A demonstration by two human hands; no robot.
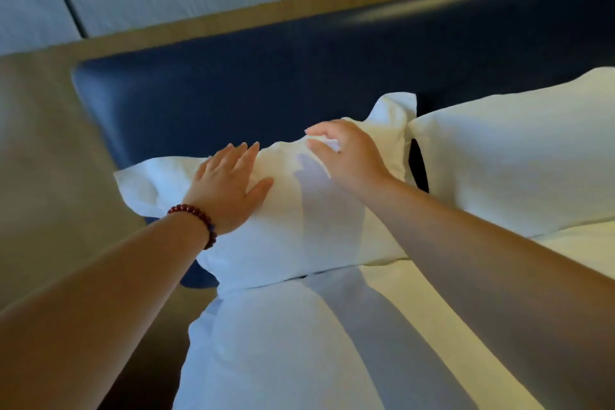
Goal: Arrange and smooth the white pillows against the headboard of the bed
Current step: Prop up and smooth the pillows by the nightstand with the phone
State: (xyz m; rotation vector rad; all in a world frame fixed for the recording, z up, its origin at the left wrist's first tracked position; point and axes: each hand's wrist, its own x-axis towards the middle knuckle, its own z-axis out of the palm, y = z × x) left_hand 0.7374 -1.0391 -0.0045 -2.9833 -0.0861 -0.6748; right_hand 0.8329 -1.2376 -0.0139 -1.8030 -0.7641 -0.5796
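Observation:
A white pillow (299, 226) leans against the dark blue padded headboard (233, 93) at the centre of the view. My left hand (229, 186), with a red bead bracelet on its wrist, lies flat on the pillow's left half, fingers straight. My right hand (346, 153) is at the pillow's top edge, its thumb and fingers pinching a fold of the pillowcase. A second white pillow (515, 160) stands against the headboard to the right, with a narrow dark gap between the two.
White bedding (316, 343) covers the mattress below the pillows. A beige wall panel (43, 160) borders the headboard on the left, with a tan ledge (299, 3) above it and a pale wall behind.

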